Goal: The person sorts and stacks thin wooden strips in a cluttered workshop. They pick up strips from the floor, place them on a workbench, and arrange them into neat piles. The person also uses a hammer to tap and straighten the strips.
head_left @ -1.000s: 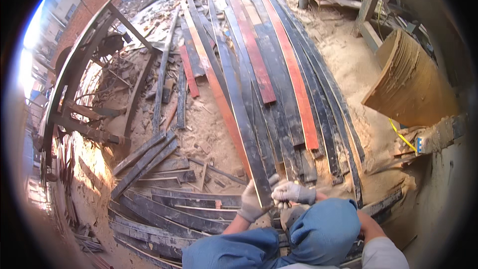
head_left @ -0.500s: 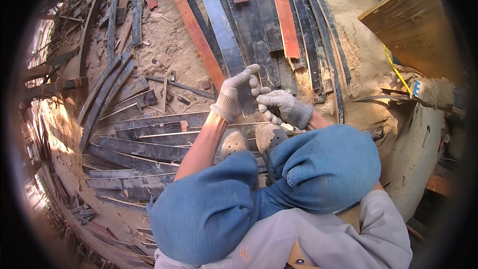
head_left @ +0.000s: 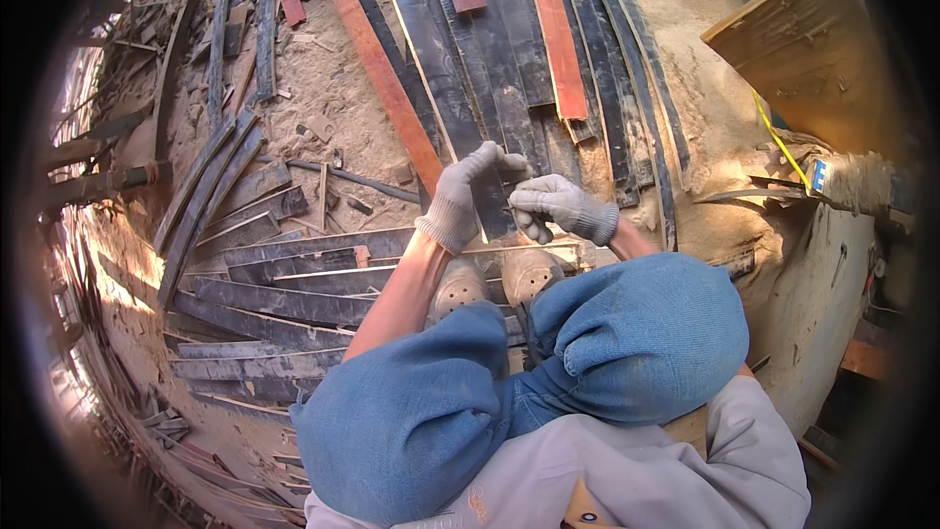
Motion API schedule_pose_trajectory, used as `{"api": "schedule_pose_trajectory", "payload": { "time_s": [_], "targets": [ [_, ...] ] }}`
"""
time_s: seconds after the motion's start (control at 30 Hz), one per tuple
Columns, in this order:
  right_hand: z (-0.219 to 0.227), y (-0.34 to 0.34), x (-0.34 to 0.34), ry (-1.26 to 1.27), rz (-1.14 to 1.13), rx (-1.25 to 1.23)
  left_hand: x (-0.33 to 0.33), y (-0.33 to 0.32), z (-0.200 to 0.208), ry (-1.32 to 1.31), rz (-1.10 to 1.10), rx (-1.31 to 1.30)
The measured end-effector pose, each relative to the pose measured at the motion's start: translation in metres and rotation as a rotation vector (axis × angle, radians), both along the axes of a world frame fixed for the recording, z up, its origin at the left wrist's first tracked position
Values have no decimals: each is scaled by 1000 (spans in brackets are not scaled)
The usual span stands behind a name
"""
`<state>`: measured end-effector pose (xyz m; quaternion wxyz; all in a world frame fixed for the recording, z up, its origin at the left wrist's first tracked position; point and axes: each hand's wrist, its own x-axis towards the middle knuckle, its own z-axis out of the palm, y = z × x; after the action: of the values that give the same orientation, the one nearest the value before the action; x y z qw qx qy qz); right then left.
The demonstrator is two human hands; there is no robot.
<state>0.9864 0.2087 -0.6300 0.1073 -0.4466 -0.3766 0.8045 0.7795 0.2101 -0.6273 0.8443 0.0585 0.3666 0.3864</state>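
Both my hands wear pale knitted gloves and meet over the near end of a long dark board [head_left: 431, 59]. My left hand [head_left: 462, 198] is at the board's left edge, its fingers curled toward the right one. My right hand [head_left: 566, 206] comes in from the right, its thumb and fingers pinched together close to the left fingertips. Whatever lies between the fingers is too small or hidden to make out. Just below the hands are my clog-type shoes [head_left: 534, 272], between my bent knees in blue trousers.
Long dark strips [head_left: 612, 88] and a red board [head_left: 553, 29] lie ahead on sandy ground. Stacked dark planks [head_left: 284, 304] are to the left. At the right stand a wooden panel [head_left: 783, 34] and a yellow strip [head_left: 780, 142], perhaps a tape measure.
My left hand's outstretched index finger has curled in, and both hands have shifted slightly nearer to me. The board under them has lost its bright sheen and looks darker.
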Motion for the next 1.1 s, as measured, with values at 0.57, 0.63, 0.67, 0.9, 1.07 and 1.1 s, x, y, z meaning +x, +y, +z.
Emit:
{"api": "schedule_pose_trajectory", "payload": {
  "time_s": [0.57,0.63,0.67,0.9,1.07,1.1],
  "targets": [
    [15,-23,-25,-762,189,1015,35,16,-12,320,105,-78],
    [13,-19,-33,-928,360,1042,39,20,-20,460,100,-64],
    [12,-17,-36,-984,429,994,39,21,-24,543,71,-100],
    [14,-25,-13,-439,64,683,13,10,-34,193,10,11],
    [16,-24,-3,-476,90,973,9,9,-22,187,-65,152],
    [17,-23,-4,-468,95,1126,10,9,-19,173,-60,151]
  ]
}}
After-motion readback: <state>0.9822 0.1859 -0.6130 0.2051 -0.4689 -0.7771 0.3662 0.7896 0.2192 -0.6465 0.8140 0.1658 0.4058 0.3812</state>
